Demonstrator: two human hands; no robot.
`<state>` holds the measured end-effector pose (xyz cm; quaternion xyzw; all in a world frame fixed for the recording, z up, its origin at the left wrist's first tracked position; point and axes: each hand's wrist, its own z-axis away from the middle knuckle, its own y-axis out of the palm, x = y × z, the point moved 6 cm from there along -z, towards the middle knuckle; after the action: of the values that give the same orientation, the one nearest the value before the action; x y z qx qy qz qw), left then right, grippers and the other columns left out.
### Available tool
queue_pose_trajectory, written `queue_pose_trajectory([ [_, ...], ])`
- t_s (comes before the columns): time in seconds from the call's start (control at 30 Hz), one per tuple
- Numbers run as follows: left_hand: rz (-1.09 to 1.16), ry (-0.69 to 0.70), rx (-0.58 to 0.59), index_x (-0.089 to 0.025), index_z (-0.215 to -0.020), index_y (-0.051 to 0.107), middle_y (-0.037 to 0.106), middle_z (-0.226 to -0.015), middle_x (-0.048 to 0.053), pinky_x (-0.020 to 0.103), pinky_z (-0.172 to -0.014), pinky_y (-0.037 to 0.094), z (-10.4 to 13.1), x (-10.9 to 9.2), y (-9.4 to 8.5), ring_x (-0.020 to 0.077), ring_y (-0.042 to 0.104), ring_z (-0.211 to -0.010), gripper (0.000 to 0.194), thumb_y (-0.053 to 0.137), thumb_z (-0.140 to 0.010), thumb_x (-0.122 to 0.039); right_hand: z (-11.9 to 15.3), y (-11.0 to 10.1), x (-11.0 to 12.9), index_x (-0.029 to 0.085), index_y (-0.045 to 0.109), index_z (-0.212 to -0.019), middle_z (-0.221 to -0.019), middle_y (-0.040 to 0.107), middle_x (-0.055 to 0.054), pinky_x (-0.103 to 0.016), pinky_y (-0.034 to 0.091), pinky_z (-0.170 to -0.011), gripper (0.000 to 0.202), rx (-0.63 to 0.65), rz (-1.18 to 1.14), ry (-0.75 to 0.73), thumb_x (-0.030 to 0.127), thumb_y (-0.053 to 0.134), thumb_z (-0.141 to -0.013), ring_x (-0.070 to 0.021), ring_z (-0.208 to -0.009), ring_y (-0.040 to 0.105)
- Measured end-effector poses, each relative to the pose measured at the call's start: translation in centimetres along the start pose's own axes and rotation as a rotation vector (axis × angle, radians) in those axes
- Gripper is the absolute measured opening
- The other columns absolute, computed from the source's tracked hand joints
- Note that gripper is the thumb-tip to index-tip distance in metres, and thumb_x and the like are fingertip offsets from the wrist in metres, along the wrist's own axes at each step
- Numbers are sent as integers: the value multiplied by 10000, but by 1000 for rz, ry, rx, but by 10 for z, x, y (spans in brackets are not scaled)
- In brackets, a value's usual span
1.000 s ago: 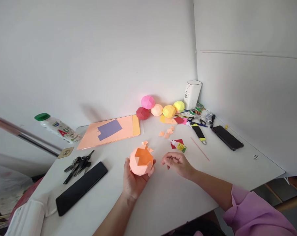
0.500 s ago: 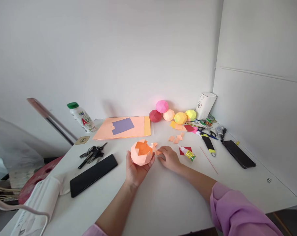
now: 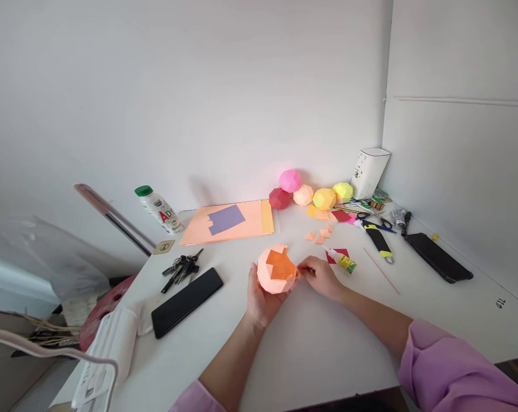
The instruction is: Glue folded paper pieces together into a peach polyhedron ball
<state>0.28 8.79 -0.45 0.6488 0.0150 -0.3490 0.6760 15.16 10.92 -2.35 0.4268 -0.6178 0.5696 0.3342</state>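
A faceted peach-orange paper ball [image 3: 271, 279] with a wide jagged opening rests in my left hand [image 3: 263, 304]. My left fingers curl around it from below and behind, with the thumb up its left side. The opening faces up and to the right. At its right rim, my right hand [image 3: 321, 277] pinches a bit of orange paper [image 3: 300, 273] between thumb and fingertips. Whether that bit is loose or part of the ball, I cannot tell. Small peach paper pieces [image 3: 320, 239] lie beyond my right hand. A glue bottle [image 3: 343, 261] lies on a red paper square [image 3: 331, 257].
Finished paper balls [image 3: 324, 199] line the back wall near a white container [image 3: 370, 174]. A box cutter [image 3: 379, 243], scissors [image 3: 385, 223] and a black case [image 3: 439, 257] lie right. Left are paper sheets [image 3: 254, 220], keys [image 3: 182, 269], a black phone [image 3: 188, 302] and a bottle [image 3: 162, 212].
The camera view has swung left, so everything sits farther right. The ball's opening has turned more to the right, and my right hand has come to its rim.
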Motion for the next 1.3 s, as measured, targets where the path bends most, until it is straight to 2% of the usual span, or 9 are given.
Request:
queue_pose_trajectory([
  [0.1, -66, -34, 13, -145, -1201, 579, 654, -1092, 147, 453, -884, 470, 4, 4, 4, 317, 592, -1058, 610, 435, -850, -623, 19, -2, 0, 160, 623, -843, -630, 633, -32, -286, 442, -520, 148, 126, -182, 156, 277, 537, -815, -138, -522, 541],
  [0.2, -131, -64, -29, -128, -1173, 593, 669, -1029, 141, 440, -901, 452, 9, 9, 4, 322, 586, -1063, 631, 409, -852, -639, 39, -4, 3, 150, 620, -744, -587, 627, -26, -264, 428, -508, 117, 256, -338, 260, 233, 541, -767, -112, -487, 513],
  [0.37, -156, -125, -42, -121, -1180, 590, 671, -1022, 144, 444, -896, 451, 13, 22, 4, 318, 595, -1033, 638, 379, -865, -634, 52, -3, 5, 160, 617, -685, -561, 580, 13, -245, 403, -517, 66, 333, -597, 399, 180, 554, -681, -104, -515, 516],
  [0.63, -128, -137, -133, -134, -1146, 617, 673, -989, 132, 443, -859, 479, 16, 21, 1, 309, 611, -986, 606, 416, -854, -625, 53, 9, -3, 158, 615, -648, -547, 572, 13, -237, 409, -486, 99, 311, -682, 422, 166, 526, -689, -109, -510, 525],
  [0.77, -130, -125, -124, -119, -1152, 619, 675, -968, 141, 435, -843, 494, 16, 20, 1, 317, 611, -992, 621, 423, -850, -625, 53, 9, 3, 159, 601, -688, -661, 589, -12, -247, 444, -485, 110, 313, -715, 398, 258, 578, -731, -135, -596, 568],
  [0.87, -89, -113, -89, -117, -1142, 623, 670, -1014, 152, 451, -853, 501, 14, 21, 1, 326, 607, -1014, 614, 429, -848, -619, 52, 8, 7, 154, 594, -725, -693, 589, -13, -250, 463, -510, 219, 301, -678, 340, 356, 680, -733, -144, -647, 583],
  [1.0, -40, -103, -124, -150, -1180, 601, 654, -1081, 139, 454, -848, 520, 12, 19, -3, 312, 614, -1020, 562, 468, -850, -585, 51, 6, 7, 146, 596, -720, -701, 588, -18, -253, 463, -515, 333, 293, -667, 311, 466, 680, -756, -143, -647, 589],
  [1.17, -87, -117, -182, -181, -1228, 565, 647, -1092, 127, 462, -821, 531, 12, 17, -4, 312, 623, -1006, 554, 500, -841, -572, 46, -6, 5, 156, 565, -617, -575, 503, 28, -229, 366, -471, 376, 198, -732, 345, 485, 689, -751, -93, -533, 482],
  [1.3, -202, -172, -142, -161, -1195, 585, 661, -1013, 121, 416, -759, 533, 13, 21, 1, 279, 636, -906, 546, 453, -867, -576, 46, -14, 14, 165, 556, -613, -517, 477, 44, -232, 277, -436, 375, 178, -779, 301, 484, 685, -762, -77, -461, 405],
])
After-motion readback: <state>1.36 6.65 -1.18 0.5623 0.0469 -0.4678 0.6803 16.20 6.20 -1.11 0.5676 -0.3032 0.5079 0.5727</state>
